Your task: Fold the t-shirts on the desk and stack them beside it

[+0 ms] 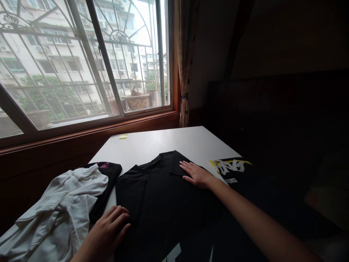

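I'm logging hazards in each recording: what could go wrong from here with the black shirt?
The left hand lies at the black shirt's edge, close to the crumpled white garment; a sideways move might drag that garment along.

The right hand lies flat near a shoulder of the shirt; sliding it could wrinkle the cloth.

The right side is very dark, so the shirt's edge there might be misjudged.

Daylight through the window (105,62) glares softly off this white bench (185,142). The black shirt (169,196) swallows most detail, and the room's right side (278,98) sinks into near-black shadow.
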Motion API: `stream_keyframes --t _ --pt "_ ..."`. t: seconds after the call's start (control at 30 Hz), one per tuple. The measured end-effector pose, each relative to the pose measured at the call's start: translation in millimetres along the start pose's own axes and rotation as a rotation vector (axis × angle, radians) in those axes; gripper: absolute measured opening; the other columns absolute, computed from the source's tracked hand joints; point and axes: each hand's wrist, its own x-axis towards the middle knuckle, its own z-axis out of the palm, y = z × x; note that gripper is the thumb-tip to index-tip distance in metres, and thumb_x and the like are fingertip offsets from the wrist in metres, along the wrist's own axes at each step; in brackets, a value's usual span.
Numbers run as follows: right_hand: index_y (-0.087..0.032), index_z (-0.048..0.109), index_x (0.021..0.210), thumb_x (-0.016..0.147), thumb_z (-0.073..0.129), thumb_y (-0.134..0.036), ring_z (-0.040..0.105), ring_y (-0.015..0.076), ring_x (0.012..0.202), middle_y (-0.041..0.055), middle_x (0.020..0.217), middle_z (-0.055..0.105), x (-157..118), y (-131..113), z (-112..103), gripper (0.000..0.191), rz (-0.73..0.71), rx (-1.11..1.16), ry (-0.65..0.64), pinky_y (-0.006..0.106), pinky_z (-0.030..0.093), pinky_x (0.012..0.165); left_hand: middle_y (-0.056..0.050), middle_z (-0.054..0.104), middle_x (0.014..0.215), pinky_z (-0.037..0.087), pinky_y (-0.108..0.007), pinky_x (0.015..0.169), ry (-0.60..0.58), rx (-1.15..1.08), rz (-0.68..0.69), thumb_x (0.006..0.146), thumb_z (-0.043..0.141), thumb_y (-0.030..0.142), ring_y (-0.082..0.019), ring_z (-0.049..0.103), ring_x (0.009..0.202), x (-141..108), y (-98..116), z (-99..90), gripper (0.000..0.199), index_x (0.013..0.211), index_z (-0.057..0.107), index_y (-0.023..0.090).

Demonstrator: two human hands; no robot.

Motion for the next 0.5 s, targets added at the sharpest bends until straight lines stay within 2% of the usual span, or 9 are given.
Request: stream_keyframes --t 0.17,0.3,0.4,0.5 --pt "-0.024 0.030 0.163 0.102 0.041 -0.062 0.024 0.0250 0.156 0.0047 0.170 0.025 17 7 0 0.073 -0.082 0.013 -0.005 0.043 0.015 0.129 -0.003 0.072 0.101 0.062 -0.027 0.080 -0.054 -0.008 0.022 0.098 0.060 0.029 -0.018 0.071 0.092 5 12 -9.2 0.008 0.102 0.066 0.028" --pt "-0.024 0.031 0.163 0.101 0.043 -0.064 0.025 0.0263 0.156 0.0051 0.169 0.026 27 11 0 0.075 -0.145 0.018 -0.015 0.044 0.016 0.129 -0.002 0.073 0.103 0.060 -0.028 0.092 -0.118 -0.006 0.036 0.099 0.060 0.030 -0.018 0.071 0.099 5 14 -12.6 0.009 0.102 0.067 0.028" --pt "-0.024 0.032 0.163 0.100 0.044 -0.064 0.025 0.0265 0.156 0.0046 0.169 0.026 28 10 0 0.075 -0.160 0.022 -0.009 0.045 0.016 0.129 0.000 0.074 0.117 0.055 -0.029 0.104 -0.057 0.018 0.036 0.099 0.061 0.032 -0.018 0.068 0.116 2 3 -7.9 0.019 0.117 0.067 0.030" --pt "-0.027 0.032 0.162 0.100 0.045 -0.064 0.025 0.0267 0.156 0.0029 0.169 0.027 23 7 -1 0.074 -0.165 0.042 -0.005 0.046 0.016 0.129 0.001 0.071 0.130 0.053 -0.027 0.108 0.056 0.061 0.016 0.100 0.060 0.033 -0.017 0.066 0.123 -2 -12 -0.8 0.030 0.129 0.065 0.031"
